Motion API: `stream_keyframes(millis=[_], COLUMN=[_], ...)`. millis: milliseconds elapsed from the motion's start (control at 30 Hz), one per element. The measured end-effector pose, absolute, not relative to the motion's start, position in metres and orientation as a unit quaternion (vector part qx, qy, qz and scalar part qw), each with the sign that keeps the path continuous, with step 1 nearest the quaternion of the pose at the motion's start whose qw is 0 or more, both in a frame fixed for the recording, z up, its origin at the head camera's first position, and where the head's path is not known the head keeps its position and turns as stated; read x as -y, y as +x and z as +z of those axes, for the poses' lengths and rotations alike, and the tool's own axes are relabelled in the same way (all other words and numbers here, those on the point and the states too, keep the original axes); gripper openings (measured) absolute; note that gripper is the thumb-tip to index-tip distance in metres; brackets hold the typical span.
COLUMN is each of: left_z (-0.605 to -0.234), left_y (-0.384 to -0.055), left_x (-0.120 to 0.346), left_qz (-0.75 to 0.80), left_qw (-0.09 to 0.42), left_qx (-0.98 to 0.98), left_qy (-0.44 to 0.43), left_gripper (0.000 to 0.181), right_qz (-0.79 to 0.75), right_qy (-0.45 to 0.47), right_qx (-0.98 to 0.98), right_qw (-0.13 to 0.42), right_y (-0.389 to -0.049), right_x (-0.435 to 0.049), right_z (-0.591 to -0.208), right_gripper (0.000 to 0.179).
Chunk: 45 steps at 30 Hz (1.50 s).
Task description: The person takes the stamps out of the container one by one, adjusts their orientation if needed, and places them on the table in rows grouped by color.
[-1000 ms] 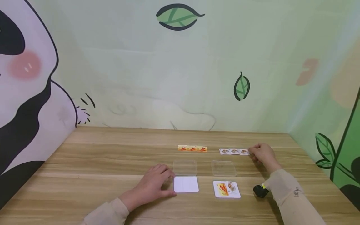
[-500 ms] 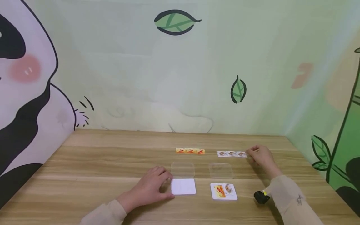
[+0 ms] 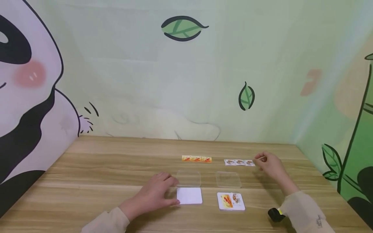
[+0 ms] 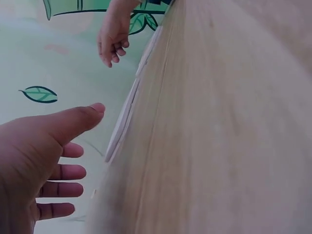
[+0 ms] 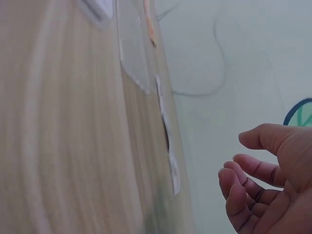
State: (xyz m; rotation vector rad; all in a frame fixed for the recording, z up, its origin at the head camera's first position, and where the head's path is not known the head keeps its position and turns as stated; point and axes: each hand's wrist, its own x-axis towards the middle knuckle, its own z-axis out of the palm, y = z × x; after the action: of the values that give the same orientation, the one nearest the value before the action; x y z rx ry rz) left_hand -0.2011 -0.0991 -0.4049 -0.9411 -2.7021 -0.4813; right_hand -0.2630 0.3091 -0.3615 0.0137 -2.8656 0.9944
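Observation:
In the head view my left hand rests beside a white blank card, thumb and fingers spread at its left edge. The left wrist view shows those fingers straight and holding nothing. My right hand is at the right end of a row of small white picture pieces. Its fingers are loosely bent in the right wrist view, with a gap between thumb and forefinger. Whether the right fingertips touch the row I cannot tell. A white card with two pictures lies right of the blank one.
Two clear plastic rounded rectangles lie behind the cards, one behind each. Further back is a row of orange-yellow picture pieces. A black object with a yellow part is at my right wrist. A painted wall stands behind the table.
The head view has shifted slightly, so the table sits lower. My right wrist has drawn a little toward me while the fingers stay by the row's end. The left hand stays at the blank card.

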Motion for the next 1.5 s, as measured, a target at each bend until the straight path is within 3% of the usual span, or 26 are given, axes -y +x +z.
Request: stream_keyframes(millis=[600,1167,1500], left_z=[-0.393,-0.377,-0.376], left_y=[-0.190,-0.182,-0.180], left_x=[0.083,0.056,0.042], left_qz=[-0.158,-0.167,-0.136], left_qw=[0.176,0.153,0.132], left_qx=[0.907,0.894,0.899], left_qy=[-0.348,-0.386,-0.396], left_gripper=[0.052,0.055,0.052], right_qz=[0.307,0.307,0.306], right_qy=[0.082,0.150,0.180], right_qx=[0.945,0.933,0.928], right_qw=[0.075,0.113,0.109], right_y=[-0.236,-0.207,-0.199], right_x=[-0.277,-0.259,-0.247], right_z=[-0.344,-0.349,-0.348], right_gripper=[0.028,0.016,0.017])
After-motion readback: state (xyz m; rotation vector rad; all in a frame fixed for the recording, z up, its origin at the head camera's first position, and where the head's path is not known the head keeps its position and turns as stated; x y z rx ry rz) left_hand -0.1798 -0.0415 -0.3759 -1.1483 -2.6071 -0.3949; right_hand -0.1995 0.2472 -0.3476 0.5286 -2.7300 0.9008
